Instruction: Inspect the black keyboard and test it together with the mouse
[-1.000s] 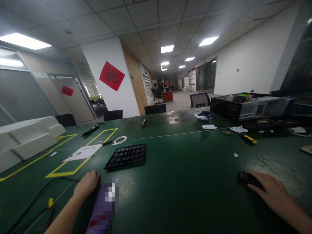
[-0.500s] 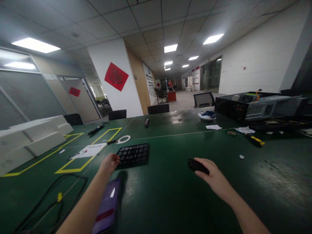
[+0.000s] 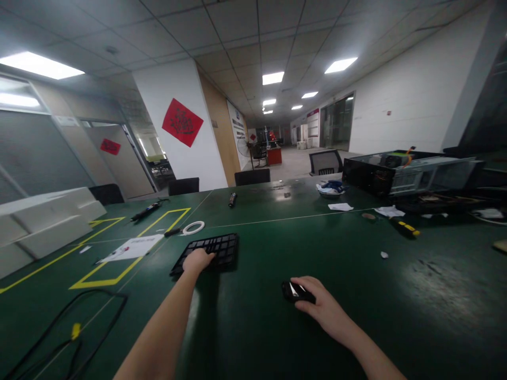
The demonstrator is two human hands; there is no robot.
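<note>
A black tray (image 3: 226, 244) divided into a grid of small compartments lies on the green table, left of centre. Over its middle is my left hand (image 3: 199, 259), palm down, fingers bent together and fingertips at the compartments. Whatever those fingers pinch is too small or hidden to make out. To the right, my right hand (image 3: 317, 298) grips a small black device (image 3: 292, 291) between thumb and fingers, just above or on the tabletop. The device has a rounded end and a glossy face that catches the light; its exact kind is unclear.
A white tape roll (image 3: 194, 228) and a paper sheet (image 3: 132, 248) lie beyond the tray. A black cable (image 3: 119, 311) curls at left, near white boxes (image 3: 51, 221). At right stand an opened computer case (image 3: 407, 174) and a yellow-black tool (image 3: 406, 227).
My left hand has moved from the tray's left edge onto its middle. My right hand has come closer and leftward with the black device. A purple item by my left forearm is out of sight.
</note>
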